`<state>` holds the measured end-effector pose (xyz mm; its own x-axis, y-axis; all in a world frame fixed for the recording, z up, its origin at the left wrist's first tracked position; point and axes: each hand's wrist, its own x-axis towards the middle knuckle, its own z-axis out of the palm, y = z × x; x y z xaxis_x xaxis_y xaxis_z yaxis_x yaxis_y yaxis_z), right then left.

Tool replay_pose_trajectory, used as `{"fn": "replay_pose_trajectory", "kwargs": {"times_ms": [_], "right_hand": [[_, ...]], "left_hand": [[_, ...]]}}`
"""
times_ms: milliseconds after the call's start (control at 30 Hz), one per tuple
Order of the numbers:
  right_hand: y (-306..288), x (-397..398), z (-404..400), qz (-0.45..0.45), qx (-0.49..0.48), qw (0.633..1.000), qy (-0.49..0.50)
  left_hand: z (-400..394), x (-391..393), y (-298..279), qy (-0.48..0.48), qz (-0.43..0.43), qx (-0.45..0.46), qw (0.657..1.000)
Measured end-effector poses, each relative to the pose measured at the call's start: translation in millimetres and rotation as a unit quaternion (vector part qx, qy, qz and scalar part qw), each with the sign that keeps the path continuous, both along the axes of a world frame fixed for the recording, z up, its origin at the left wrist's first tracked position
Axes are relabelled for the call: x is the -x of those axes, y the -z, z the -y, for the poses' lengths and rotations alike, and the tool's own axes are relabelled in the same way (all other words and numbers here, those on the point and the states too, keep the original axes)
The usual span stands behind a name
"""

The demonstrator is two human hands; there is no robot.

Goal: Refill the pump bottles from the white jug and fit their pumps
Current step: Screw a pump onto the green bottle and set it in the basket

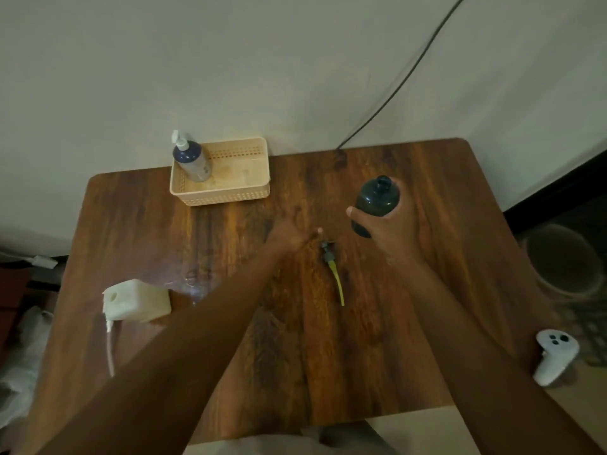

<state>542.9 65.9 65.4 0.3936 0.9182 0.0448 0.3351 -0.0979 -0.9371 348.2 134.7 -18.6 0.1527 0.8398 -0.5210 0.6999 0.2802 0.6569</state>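
Note:
My right hand (391, 229) grips a dark pump bottle (377, 199) that stands upright on the table with its neck uncovered. A loose black pump (328, 252) with a yellow-green tube lies flat on the wood just left of it. My left hand (295, 236) hovers beside the pump head, fingers partly curled and holding nothing. The white jug (136, 301) lies near the left edge, its opening facing left. A second dark bottle (192, 159) with a white pump fitted stands in the beige basket (230, 192).
The wooden table (394, 339) backs onto a pale wall. A white game controller (555, 354) sits at the right edge. A white cord (110, 346) trails from the jug. A black cable (387, 100) runs up the wall. Clutter lies on the floor at left.

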Motion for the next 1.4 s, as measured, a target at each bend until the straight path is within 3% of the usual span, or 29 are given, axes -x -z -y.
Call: {"fn": "replay_pose_trajectory", "kwargs": {"times_ms": [133,367,633,933,1167,1400], "right_hand": [[15.1,-19.6,6.0,-0.008,0.017,1.000,0.003],[32.6,-33.1,12.9,-0.019,0.044,0.999,0.004],[19.6,-30.6,4.0,-0.031,0.037,0.998,-0.028],[-53.0,14.2,-32.1,-0.065,-0.001,0.993,-0.094],[-145.1,54.2,-45.9,-0.047,-0.081,0.986,-0.141],[-211.9,79.6,-41.7,-0.047,-0.148,0.974,-0.165]], "left_hand": [[17.7,-49.1,32.1,-0.012,0.022,0.060,0.998],[33.4,-83.6,60.2,0.032,-0.082,-0.005,0.996],[22.6,-65.3,40.4,-0.044,-0.048,-0.018,0.998],[-14.6,17.1,-87.7,-0.071,0.009,-0.208,0.975],[-22.7,65.1,-232.0,-0.125,0.086,-0.348,0.925],[-3.9,87.2,-352.2,-0.117,0.134,-0.443,0.879]]}}
